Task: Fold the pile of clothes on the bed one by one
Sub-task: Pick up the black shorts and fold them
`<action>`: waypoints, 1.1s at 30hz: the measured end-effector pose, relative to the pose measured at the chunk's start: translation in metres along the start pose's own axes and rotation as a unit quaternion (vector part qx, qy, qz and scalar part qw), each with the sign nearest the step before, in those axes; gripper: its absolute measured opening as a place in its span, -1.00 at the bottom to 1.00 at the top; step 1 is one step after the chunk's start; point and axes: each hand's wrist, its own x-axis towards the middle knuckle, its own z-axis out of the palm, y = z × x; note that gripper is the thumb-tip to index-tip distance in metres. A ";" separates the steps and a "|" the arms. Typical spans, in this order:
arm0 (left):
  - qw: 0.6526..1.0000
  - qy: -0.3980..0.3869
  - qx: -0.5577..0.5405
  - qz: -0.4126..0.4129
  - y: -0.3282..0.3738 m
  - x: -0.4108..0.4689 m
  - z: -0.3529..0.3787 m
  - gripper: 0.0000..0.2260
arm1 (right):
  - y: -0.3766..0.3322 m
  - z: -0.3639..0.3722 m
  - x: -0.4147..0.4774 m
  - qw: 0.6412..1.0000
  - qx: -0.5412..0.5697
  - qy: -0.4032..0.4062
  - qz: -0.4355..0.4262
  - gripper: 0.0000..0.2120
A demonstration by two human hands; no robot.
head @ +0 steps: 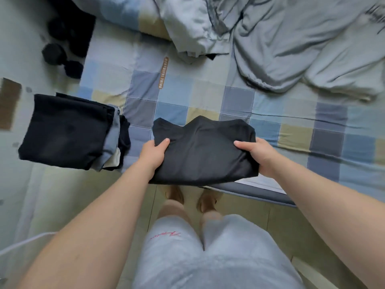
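Garment (203, 151), black, folded, one: held over the near edge of the bed (291, 113). The left hand (153, 155) and right hand (260, 157) each grip one side, thumbs on top. Stack of folded clothes (68, 130), one, dark piece uppermost, to the left. Duvet (302, 49), grey, rumpled, far right. Dark bundles (53, 54), blurred, far left.

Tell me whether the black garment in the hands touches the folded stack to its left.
Apart. The head view shows a strip of checked bedsheet between the black garment and the folded stack.
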 end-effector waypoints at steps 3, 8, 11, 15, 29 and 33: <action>0.998 0.041 -0.047 0.004 0.004 -0.020 -0.041 -0.76 | -0.018 0.035 -0.025 1.000 -0.010 -0.010 -0.017 -0.72; 0.987 0.082 -0.141 0.018 0.000 -0.027 -0.128 -0.78 | -0.045 0.126 -0.051 0.998 -0.031 -0.031 -0.048 -0.71; 0.985 0.088 -0.150 0.018 -0.007 -0.014 -0.186 -0.76 | -0.050 0.190 -0.052 0.997 -0.040 -0.029 -0.054 -0.71; 0.989 0.075 -0.122 0.029 -0.008 0.023 -0.267 -0.77 | -0.048 0.275 -0.047 0.998 -0.032 -0.017 -0.043 -0.69; 0.961 0.155 0.190 0.131 -0.043 0.198 -0.444 -0.81 | 0.037 0.496 0.043 0.998 -0.065 -0.003 0.007 -0.70; 0.959 0.156 0.216 0.093 -0.086 0.241 -0.449 -0.78 | 0.075 0.524 0.076 0.988 -0.128 0.009 0.086 -0.59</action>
